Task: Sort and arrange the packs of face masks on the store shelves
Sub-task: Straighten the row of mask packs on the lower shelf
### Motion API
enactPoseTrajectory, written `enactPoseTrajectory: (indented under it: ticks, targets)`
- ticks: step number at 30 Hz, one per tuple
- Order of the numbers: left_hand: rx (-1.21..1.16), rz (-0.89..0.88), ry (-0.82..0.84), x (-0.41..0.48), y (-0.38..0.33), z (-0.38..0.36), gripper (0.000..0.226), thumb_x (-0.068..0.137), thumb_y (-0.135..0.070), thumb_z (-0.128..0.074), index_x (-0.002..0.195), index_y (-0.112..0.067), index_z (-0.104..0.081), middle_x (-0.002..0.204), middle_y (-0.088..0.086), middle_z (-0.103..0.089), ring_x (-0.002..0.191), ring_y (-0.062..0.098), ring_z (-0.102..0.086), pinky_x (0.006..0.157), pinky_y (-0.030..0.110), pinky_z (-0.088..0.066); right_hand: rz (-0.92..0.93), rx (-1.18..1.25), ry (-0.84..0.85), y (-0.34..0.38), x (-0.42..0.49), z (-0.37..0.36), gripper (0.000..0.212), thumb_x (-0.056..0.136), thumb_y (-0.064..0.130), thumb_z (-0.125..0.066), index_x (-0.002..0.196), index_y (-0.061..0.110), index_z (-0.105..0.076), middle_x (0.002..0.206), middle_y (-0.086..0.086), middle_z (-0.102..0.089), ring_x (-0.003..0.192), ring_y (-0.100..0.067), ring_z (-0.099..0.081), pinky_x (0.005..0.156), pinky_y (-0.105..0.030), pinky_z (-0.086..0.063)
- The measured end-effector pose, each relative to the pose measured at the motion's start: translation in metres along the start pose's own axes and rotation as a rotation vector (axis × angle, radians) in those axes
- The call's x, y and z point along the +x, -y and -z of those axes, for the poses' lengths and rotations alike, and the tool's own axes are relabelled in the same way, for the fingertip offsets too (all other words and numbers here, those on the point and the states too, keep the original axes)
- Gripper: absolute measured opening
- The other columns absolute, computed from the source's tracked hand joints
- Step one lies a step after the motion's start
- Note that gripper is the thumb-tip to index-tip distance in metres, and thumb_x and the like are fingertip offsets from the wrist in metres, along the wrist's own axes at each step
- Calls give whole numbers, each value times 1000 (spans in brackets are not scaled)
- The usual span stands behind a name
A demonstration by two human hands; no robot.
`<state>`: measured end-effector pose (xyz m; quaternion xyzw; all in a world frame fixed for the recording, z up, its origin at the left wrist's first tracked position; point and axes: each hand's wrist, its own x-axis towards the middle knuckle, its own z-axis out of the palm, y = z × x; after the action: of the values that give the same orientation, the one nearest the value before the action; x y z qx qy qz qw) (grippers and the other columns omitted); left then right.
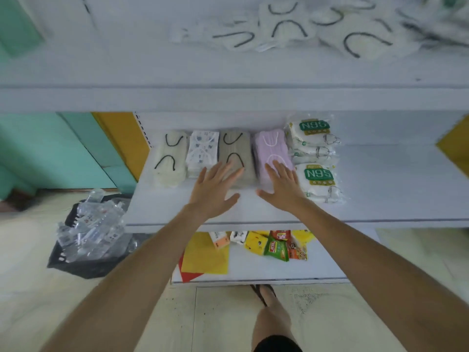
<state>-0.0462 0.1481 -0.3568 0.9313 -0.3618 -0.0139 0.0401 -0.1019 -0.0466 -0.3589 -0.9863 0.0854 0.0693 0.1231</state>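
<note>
The packs of face masks lie in a row on the middle shelf (380, 186), side by side and touching. Each pack is long from front to back, so its short end faces the person. From left to right there are a cream pack (170, 158), a white patterned pack (201, 151), a beige pack (234, 146), a lilac pack (270, 148) and a pile of N95 packs (314, 158).

Both hands are flat, with the fingers spread, and hold nothing. The left hand (215, 189) has its fingertips on the near end of the beige pack. The right hand (281, 186) has its fingertips on the near end of the lilac pack. Each hand sits right in front of its own pack.

The packs lie straight ahead of the hands, so the next move looks like a small push back to line up the ends. More mask packs (286, 29) lie loose on the top shelf.
</note>
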Motion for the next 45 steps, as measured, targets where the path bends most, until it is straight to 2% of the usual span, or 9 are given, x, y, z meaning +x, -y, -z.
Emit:
enactPoseTrajectory:
  ticks: [5, 8, 10, 13, 18, 23, 30, 38, 45]
  targets:
    - [48, -255, -262, -64, 7, 63, 54, 84, -44, -38, 124, -15, -61, 121, 5, -65, 104, 23, -65, 85, 38, -52, 245, -92, -110, 39, -71, 60, 65, 96, 42, -43, 150, 19, -14, 158, 0, -9, 145, -17, -9, 114, -29, -2]
    - [62, -377, -473, -84, 3, 111, 43, 85, -36, -46, 109, -10, -69, 102, 3, -71, 87, 20, -70, 73, 30, -55, 437, -113, -284, 56, -98, 105, 53, 93, 35, -52, 140, 14, -41, 147, -8, -39, 134, -24, -39, 111, -36, -27]
    - [112, -400, -625, -87, -1, 145, 38, 86, -32, -49, 105, -7, -71, 97, 4, -72, 83, 21, -70, 69, 29, -55, 600, -156, -507, 60, -103, 133, 44, 86, 33, -50, 123, 10, -60, 126, -11, -60, 111, -29, -60, 93, -46, -48]
    - [177, -334, -819, -72, -8, 194, 40, 88, -32, -48, 109, -6, -69, 101, 7, -71, 86, 24, -68, 73, 31, -54, 643, -219, -635, 59, -100, 179, 45, 84, 34, -42, 115, 10, -65, 120, -9, -64, 103, -28, -64, 84, -42, -52]
    - [173, -59, -626, -36, -37, 231, 56, 87, -40, -35, 118, -3, -64, 113, 16, -66, 99, 34, -65, 77, 43, -53, 352, -180, -517, 33, -82, 228, 52, 95, 38, -35, 142, 16, -38, 151, -6, -31, 138, -25, -30, 111, -38, -23]
    - [163, 166, -318, 2, -60, 229, 50, 100, -45, -28, 141, -18, -39, 145, 5, -40, 133, 25, -35, 103, 37, -33, 20, -40, -240, -14, -60, 243, 52, 100, 45, -24, 148, 23, -22, 158, -4, -10, 143, -27, -9, 115, -41, -12]
    - [136, 249, -252, 46, -64, 237, 47, 101, -41, -26, 141, -20, -38, 146, 4, -37, 131, 25, -36, 102, 36, -33, 22, 39, -279, -51, -13, 273, 50, 99, 44, -32, 142, 18, -37, 151, -7, -29, 140, -27, -20, 114, -40, -19]
    - [131, 289, -205, 121, -16, 251, 45, 101, -33, -29, 144, -20, -33, 147, 10, -35, 132, 29, -34, 101, 40, -35, 135, 40, -328, -10, 57, 277, 51, 95, 39, -44, 142, 20, -36, 149, -9, -30, 137, -28, -24, 111, -40, -21]
    - [25, 349, -96, 174, -4, 253, 54, 93, -42, -44, 142, -21, -35, 137, 11, -45, 125, 30, -42, 92, 36, -36, -104, 94, -299, 1, 112, 280, 67, 88, 52, -50, 137, 10, -34, 132, -20, -44, 126, -37, -38, 100, -43, -33]
